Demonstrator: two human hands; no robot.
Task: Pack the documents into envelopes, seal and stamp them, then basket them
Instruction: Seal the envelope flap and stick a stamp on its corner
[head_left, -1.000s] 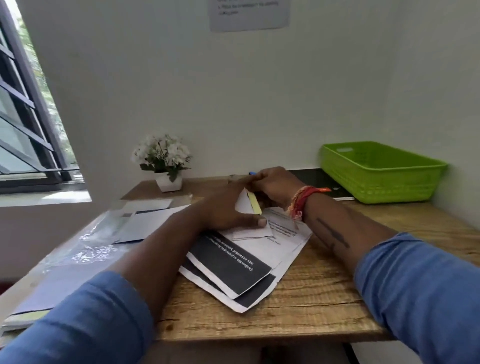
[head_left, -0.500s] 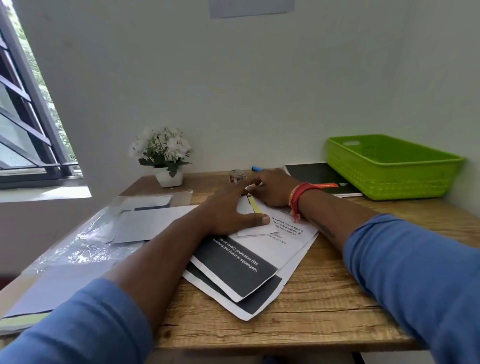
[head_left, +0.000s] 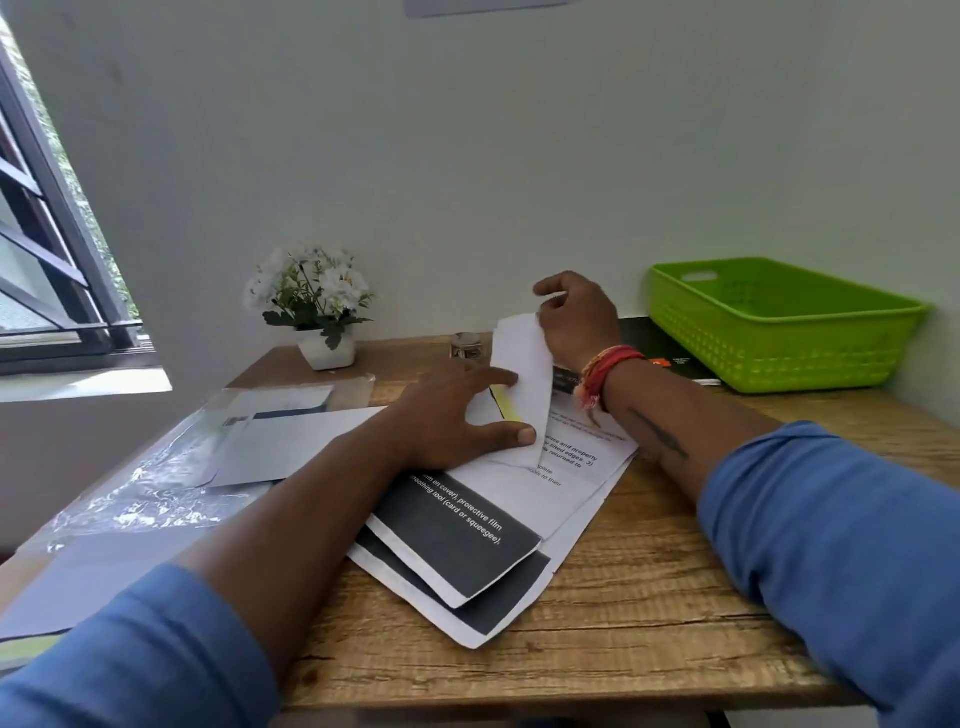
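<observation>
A white envelope (head_left: 498, 441) lies on a stack of printed documents (head_left: 467, 540) in the middle of the wooden table. My left hand (head_left: 447, 415) presses flat on the envelope, fingers spread. My right hand (head_left: 576, 317) pinches the top of a white flap or folded sheet (head_left: 522, 374) and holds it upright above the envelope. A yellow adhesive strip (head_left: 506, 405) shows at the flap's base. The green basket (head_left: 779, 322) stands at the back right against the wall.
A small pot of white flowers (head_left: 317, 306) sits at the back. More envelopes (head_left: 291, 441) and clear plastic wrap (head_left: 140, 488) lie on the left. A small stamp or jar (head_left: 467, 345) and a black notebook (head_left: 660, 353) are behind my hands. A window is at left.
My right hand has risen from the table and lifted the white flap upright. My left hand stays pressed on the envelope.
</observation>
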